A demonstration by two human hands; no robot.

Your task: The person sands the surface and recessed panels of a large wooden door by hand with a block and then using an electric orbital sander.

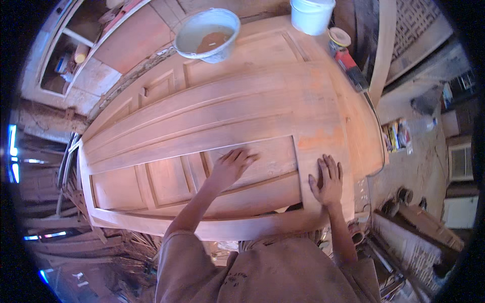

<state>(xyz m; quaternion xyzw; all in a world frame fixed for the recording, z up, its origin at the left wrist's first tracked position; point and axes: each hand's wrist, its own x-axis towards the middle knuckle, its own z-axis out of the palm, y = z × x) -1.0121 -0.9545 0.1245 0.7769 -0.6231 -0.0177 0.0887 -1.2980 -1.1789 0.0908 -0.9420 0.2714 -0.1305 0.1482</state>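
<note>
A long wooden panelled frame (316, 151), like a door, lies flat in front of me, with pale filler-like smears and orange patches on its wood. My left hand (234, 165) reaches over the recessed panel (268, 161) nearest me, its fingers bent downward and blurred by motion. Whether anything is under those fingers is hidden. On the right end of the frame rests my right hand (329, 183), palm down, fingers stretched out and thumb apart, holding nothing.
At the far edge stands a grey bucket (214, 38) with brown matter inside. A white bucket (311, 17), a small can (339, 38) and a red and black power tool (351, 70) sit further right. Wood scraps (108, 257) lie lower left; a doorless cabinet (83, 38) is upper left.
</note>
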